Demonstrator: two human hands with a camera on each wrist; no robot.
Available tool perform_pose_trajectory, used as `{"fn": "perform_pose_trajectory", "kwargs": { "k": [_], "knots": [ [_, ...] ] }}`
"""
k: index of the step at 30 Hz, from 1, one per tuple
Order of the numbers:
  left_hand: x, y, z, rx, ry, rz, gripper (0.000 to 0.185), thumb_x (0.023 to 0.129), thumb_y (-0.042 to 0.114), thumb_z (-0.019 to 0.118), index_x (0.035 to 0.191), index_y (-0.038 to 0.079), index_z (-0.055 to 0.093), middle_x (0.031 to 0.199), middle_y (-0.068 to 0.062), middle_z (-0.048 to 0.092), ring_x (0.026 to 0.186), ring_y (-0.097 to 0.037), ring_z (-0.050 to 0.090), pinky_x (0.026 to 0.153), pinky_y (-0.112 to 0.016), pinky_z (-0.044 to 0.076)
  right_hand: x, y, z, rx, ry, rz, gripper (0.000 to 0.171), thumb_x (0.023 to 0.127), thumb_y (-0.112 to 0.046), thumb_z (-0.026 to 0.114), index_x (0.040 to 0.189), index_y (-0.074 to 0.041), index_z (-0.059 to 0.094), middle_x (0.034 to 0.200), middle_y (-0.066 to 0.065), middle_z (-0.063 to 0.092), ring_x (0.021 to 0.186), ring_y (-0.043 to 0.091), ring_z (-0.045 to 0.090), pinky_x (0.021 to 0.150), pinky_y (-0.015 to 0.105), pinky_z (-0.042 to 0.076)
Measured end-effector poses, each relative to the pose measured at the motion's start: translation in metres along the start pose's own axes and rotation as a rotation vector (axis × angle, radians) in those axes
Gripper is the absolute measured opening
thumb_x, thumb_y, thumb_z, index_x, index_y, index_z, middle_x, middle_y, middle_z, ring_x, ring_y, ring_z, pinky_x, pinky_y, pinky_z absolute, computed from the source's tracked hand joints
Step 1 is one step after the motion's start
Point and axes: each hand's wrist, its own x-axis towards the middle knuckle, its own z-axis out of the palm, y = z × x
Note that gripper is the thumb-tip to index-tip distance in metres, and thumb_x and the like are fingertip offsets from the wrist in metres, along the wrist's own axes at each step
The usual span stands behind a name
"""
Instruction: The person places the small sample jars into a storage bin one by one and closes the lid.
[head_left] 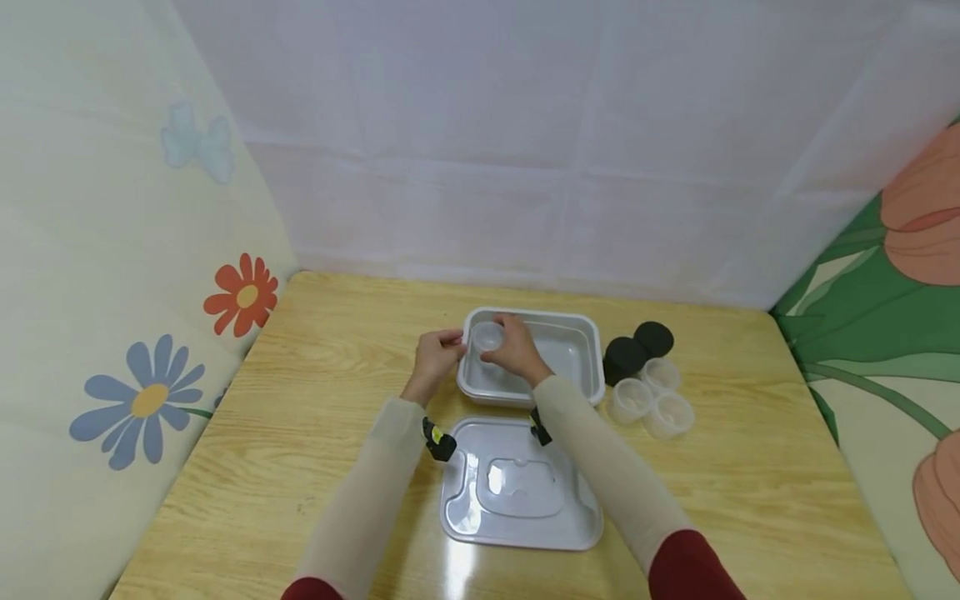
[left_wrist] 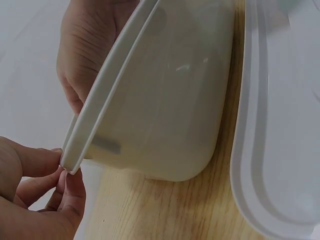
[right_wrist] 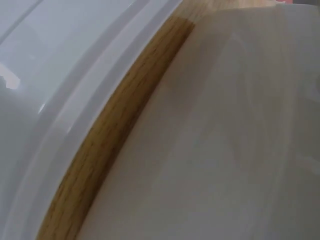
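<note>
My right hand (head_left: 517, 348) reaches into a white rectangular plastic container (head_left: 570, 354) and grips a small clear plastic cup (head_left: 487, 336) at the container's left end. At the left corner, my left hand (head_left: 437, 360) pinches the container's rim between thumb and fingers; the left wrist view shows this hand (left_wrist: 37, 192) on the rim (left_wrist: 102, 95), with the right hand (left_wrist: 95, 50) beyond it. The right wrist view has the container's outer wall (right_wrist: 200, 150) but no hand.
A white lid (head_left: 517, 529) lies in front of the container, under my wrists. To the container's right stand several clear cups (head_left: 670, 415) and black round pieces (head_left: 624, 358). A white cloth backdrop (head_left: 480, 208) rises behind the wooden table (head_left: 337, 358).
</note>
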Motion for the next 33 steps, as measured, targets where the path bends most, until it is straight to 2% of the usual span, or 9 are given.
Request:
{"fn": "perform_pose_trajectory", "kwargs": {
  "k": [17, 25, 33],
  "knots": [
    [-0.001, 0.0, 0.0, -0.019, 0.006, -0.008, 0.031, 0.085, -0.004, 0.062, 0.115, -0.008, 0.064, 0.104, -0.021, 0.066, 0.083, -0.013, 0.057, 0.067, -0.013, 0.047, -0.004, 0.003, -0.007, -0.037, -0.014, -0.014, 0.074, 0.073, -0.012, 0.08, 0.136, 0.001, 0.043, 0.137, 0.019, 0.048, 0.128, 0.032, 0.043, 0.111, 0.04, 0.034],
    [0.0, 0.001, 0.0, 0.005, 0.007, -0.006, 0.032, 0.085, -0.003, 0.063, 0.116, -0.007, 0.063, 0.106, -0.022, 0.065, 0.089, -0.018, 0.058, 0.07, -0.014, 0.047, -0.008, 0.002, -0.02, -0.057, -0.003, -0.023, 0.072, 0.073, -0.013, 0.081, 0.134, 0.001, 0.045, 0.131, 0.018, 0.051, 0.12, 0.03, 0.049, 0.106, 0.039, 0.04],
    [0.0, 0.001, -0.002, 0.027, 0.01, 0.007, 0.03, 0.085, -0.003, 0.062, 0.114, -0.009, 0.064, 0.102, -0.02, 0.066, 0.086, -0.015, 0.057, 0.066, -0.012, 0.045, -0.02, -0.001, -0.037, -0.001, 0.019, -0.064, 0.071, 0.073, -0.01, 0.08, 0.134, 0.002, 0.044, 0.132, 0.02, 0.048, 0.12, 0.035, 0.051, 0.102, 0.04, 0.045]
  ]
}}
